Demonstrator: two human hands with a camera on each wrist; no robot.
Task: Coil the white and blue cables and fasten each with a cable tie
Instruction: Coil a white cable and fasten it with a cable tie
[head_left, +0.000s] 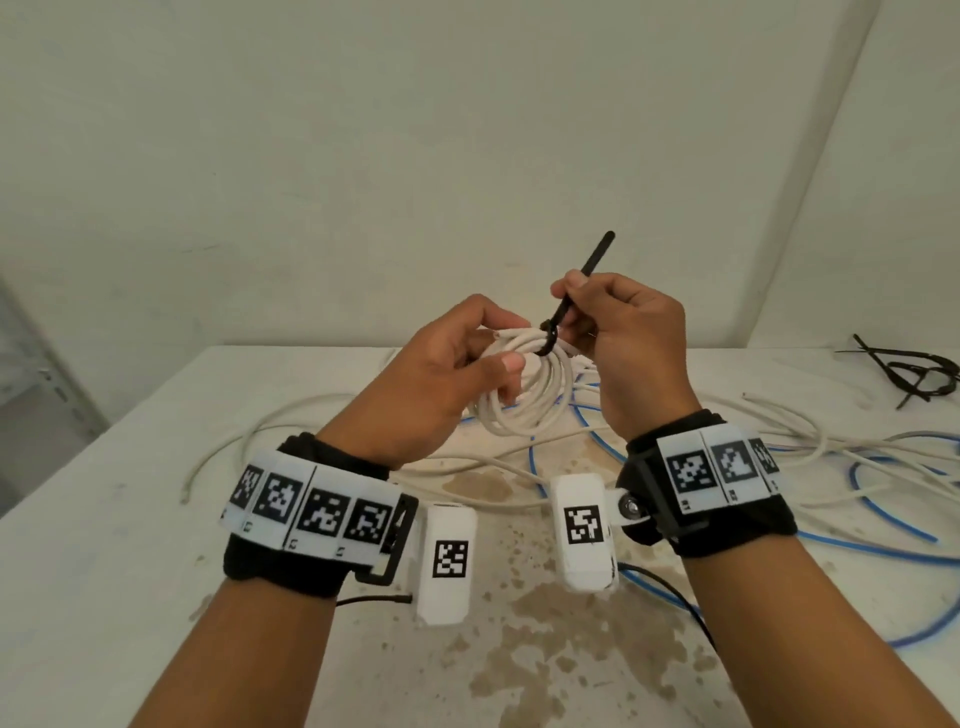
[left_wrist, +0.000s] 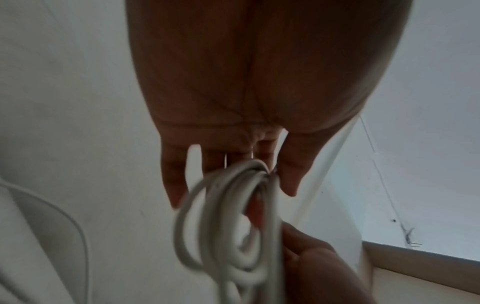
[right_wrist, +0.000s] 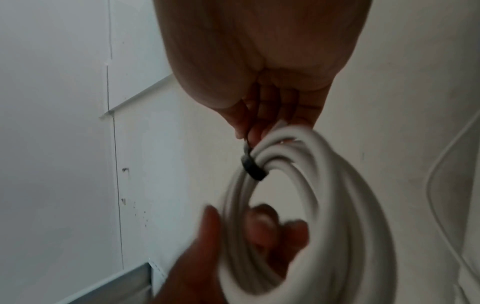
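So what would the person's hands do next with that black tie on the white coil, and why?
Probably the right hand pulls the black cable tie tail further through. The tie is already looped around the white cable coil, which the left hand holds, and a long tail sticks up past the fingers, so cinching seems the natural step. How tight the loop is cannot be told.

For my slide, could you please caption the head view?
Left hand holds white cable coil; right hand pulls black cable tie.
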